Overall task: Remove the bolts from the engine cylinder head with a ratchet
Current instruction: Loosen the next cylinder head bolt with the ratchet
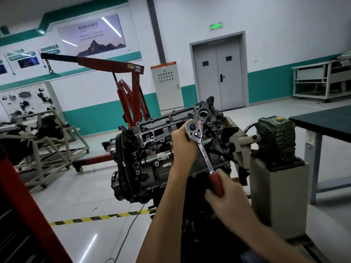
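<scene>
Right hand (226, 194) grips the red handle of the ratchet (203, 147); left hand (183, 143) clasps its head, seated at the far end of the engine cylinder head (161, 126). Judged step: loosening a bolt, hidden beneath the tool. Next move calls for a steady handle swing, head held square.

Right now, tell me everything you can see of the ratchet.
The ratchet looks like polished chrome metal, with a round head carrying a small selector lever, a slim shaft and a dark red grip. It slants from its head, over the cylinder head, down toward the camera. The left hand grips round the head. The right hand, slightly blurred, grips the red handle. Any socket or bolt beneath the head is hidden.
</scene>
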A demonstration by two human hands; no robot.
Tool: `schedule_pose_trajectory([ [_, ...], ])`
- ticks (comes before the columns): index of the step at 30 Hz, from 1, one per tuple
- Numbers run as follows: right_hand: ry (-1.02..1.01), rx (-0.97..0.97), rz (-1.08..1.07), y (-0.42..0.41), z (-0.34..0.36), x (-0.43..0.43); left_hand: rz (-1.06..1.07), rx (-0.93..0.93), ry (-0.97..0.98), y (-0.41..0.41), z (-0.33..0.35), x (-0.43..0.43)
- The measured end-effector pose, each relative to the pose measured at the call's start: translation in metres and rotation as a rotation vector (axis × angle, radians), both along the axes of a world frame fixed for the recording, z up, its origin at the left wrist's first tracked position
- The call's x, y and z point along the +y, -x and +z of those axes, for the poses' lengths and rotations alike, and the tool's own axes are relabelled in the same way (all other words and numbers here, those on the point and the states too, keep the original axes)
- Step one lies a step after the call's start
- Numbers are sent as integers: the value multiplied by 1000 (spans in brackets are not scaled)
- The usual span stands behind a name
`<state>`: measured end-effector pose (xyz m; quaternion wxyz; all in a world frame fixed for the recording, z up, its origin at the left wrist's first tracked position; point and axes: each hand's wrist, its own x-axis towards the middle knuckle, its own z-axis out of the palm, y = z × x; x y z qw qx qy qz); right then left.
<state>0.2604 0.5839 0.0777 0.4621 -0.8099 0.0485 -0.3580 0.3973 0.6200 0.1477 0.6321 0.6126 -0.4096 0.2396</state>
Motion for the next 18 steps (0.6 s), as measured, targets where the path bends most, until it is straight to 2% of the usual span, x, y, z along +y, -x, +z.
schedule_pose_trajectory([
  [2, -168, -9, 65, -14, -7, 32, 28, -5, -1, 1, 0, 1],
  [4, -205, 21, 107, -17, -7, 38, 30, -23, -40, -1, 1, 5],
  [6, -65, 67, 113, -8, 0, 12, 6, -14, -97, -4, 4, 8],
  [11, 493, 251, 133, 15, 53, -84, -46, 35, -149, -7, 8, 11],
  [13, 573, 247, 105, 11, 64, -95, -59, 64, -119, -6, 6, 11],
  [15, 497, 220, 107, 10, 53, -87, -58, 60, -78, -3, 4, 11],
  [18, 166, 66, 71, 8, 14, -36, -42, 43, -26, 4, 1, 8],
])
